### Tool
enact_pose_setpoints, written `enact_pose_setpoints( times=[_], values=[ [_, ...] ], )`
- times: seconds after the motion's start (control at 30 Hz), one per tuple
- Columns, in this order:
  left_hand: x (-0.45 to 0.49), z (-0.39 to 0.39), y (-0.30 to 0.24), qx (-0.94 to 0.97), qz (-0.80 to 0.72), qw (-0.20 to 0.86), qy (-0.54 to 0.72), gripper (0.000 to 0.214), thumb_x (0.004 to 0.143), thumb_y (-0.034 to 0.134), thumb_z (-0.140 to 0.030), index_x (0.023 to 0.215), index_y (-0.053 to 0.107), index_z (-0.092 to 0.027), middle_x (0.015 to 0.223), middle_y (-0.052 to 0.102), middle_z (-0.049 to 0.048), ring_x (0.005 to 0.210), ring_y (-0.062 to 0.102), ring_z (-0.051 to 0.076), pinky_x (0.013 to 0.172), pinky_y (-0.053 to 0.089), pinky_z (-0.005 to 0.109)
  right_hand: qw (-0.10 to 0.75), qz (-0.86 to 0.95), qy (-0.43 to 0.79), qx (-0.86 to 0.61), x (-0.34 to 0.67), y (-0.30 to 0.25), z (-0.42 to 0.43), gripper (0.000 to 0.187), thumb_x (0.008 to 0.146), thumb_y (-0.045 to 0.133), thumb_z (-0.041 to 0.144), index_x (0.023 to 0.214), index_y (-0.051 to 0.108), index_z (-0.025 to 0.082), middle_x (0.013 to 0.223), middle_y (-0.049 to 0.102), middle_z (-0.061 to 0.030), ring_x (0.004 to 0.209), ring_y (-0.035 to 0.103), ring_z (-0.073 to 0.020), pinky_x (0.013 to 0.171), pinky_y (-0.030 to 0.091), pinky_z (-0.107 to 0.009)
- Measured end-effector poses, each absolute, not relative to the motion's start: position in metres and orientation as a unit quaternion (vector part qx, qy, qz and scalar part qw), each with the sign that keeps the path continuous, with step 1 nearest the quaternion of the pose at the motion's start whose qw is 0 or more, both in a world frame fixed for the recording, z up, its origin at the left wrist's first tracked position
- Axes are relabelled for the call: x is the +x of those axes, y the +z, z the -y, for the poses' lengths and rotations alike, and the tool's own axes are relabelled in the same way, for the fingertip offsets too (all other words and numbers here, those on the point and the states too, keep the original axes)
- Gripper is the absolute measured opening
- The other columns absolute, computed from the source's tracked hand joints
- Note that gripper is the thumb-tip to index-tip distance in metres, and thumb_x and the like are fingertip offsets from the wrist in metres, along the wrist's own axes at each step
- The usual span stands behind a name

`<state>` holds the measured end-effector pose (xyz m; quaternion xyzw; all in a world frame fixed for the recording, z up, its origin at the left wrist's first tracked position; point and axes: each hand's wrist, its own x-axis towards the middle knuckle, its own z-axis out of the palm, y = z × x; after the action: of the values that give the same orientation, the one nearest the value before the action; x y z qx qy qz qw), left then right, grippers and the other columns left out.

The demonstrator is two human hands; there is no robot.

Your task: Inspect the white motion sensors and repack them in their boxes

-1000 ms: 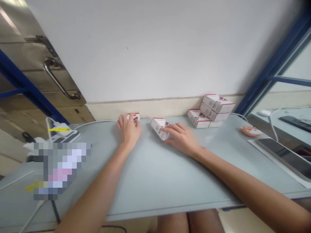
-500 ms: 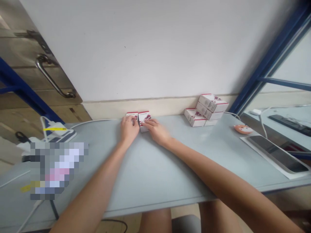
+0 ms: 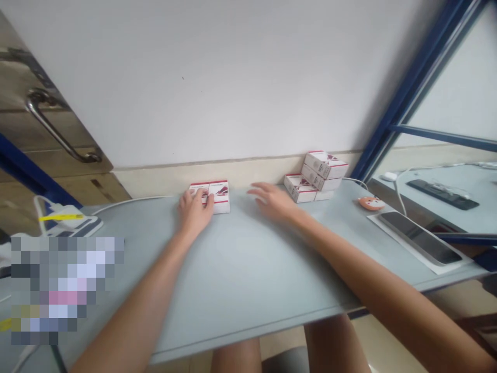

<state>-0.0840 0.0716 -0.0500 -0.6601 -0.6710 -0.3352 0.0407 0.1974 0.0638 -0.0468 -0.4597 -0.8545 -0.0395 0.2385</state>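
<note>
The right hand (image 3: 274, 202) has let go of the white box (image 3: 222, 199) and moved rightward, open, near the stacked boxes (image 3: 324, 165).

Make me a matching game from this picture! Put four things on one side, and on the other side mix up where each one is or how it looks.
Things:
1. left hand
2. right hand
3. box stack
4. phone

Places and looks:
A. lying on a white sheet
B. open, touching no box
C. on two white boxes
D. at the back of the table

Pairs: 1-C, 2-B, 3-D, 4-A
</note>
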Motion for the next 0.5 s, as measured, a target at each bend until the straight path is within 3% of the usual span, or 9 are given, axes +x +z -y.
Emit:
enact_pose_setpoints(
  times=[0.07, 0.17, 0.27, 0.37, 0.5],
  values=[
    [-0.080, -0.070, -0.050, -0.660, 0.673, 0.053, -0.329, 0.038, 0.102, 0.050, -0.038, 0.130, 0.069, -0.022, 0.138, 0.062, 0.0213, 0.132, 0.056, 0.042, 0.113, 0.040, 0.060, 0.238, 0.788, -0.105, -0.558, 0.235, -0.047, -0.064, 0.044, 0.104, 0.048, 0.020, 0.145, 0.063, 0.018, 0.156, 0.058, -0.0165, 0.146, 0.051, -0.0314, 0.121, 0.042, -0.049],
    [-0.067, -0.064, -0.052, -0.665, 0.656, 0.118, -0.336, 0.039, 0.103, 0.044, -0.029, 0.134, 0.066, -0.018, 0.136, 0.063, 0.0222, 0.142, 0.048, 0.042, 0.118, 0.032, 0.063, 0.207, 0.730, -0.153, -0.633, 0.267, -0.059, -0.064, 0.055, 0.105, 0.049, 0.032, 0.153, 0.052, 0.005, 0.161, 0.050, -0.0252, 0.155, 0.037, -0.0404, 0.126, 0.031, -0.056],
    [-0.047, -0.052, -0.053, -0.695, 0.607, 0.164, -0.349, 0.036, 0.102, 0.047, -0.025, 0.132, 0.067, -0.019, 0.142, 0.059, 0.0218, 0.149, 0.040, 0.041, 0.119, 0.030, 0.063, 0.188, 0.712, -0.139, -0.662, 0.273, -0.073, -0.063, 0.066, 0.105, 0.049, 0.035, 0.159, 0.040, -0.001, 0.164, 0.046, -0.0287, 0.156, 0.036, -0.0416, 0.127, 0.028, -0.057],
    [-0.027, -0.038, -0.053, -0.741, 0.551, 0.150, -0.355, 0.033, 0.101, 0.049, -0.022, 0.127, 0.069, -0.020, 0.143, 0.058, 0.0201, 0.145, 0.043, 0.040, 0.117, 0.034, 0.062, 0.196, 0.707, -0.108, -0.671, 0.274, -0.072, -0.062, 0.068, 0.100, 0.053, 0.029, 0.160, 0.039, 0.000, 0.165, 0.046, -0.0265, 0.154, 0.042, -0.0383, 0.128, 0.030, -0.052],
    [-0.011, -0.022, -0.055, -0.809, 0.450, 0.104, -0.363, 0.031, 0.101, 0.049, -0.017, 0.121, 0.071, -0.021, 0.137, 0.058, 0.0165, 0.136, 0.049, 0.034, 0.115, 0.042, 0.056, 0.226, 0.735, -0.048, -0.638, 0.282, -0.054, -0.057, 0.053, 0.099, 0.055, 0.028, 0.150, 0.058, 0.017, 0.153, 0.063, -0.0141, 0.140, 0.059, -0.0310, 0.117, 0.045, -0.042]
  ],
)
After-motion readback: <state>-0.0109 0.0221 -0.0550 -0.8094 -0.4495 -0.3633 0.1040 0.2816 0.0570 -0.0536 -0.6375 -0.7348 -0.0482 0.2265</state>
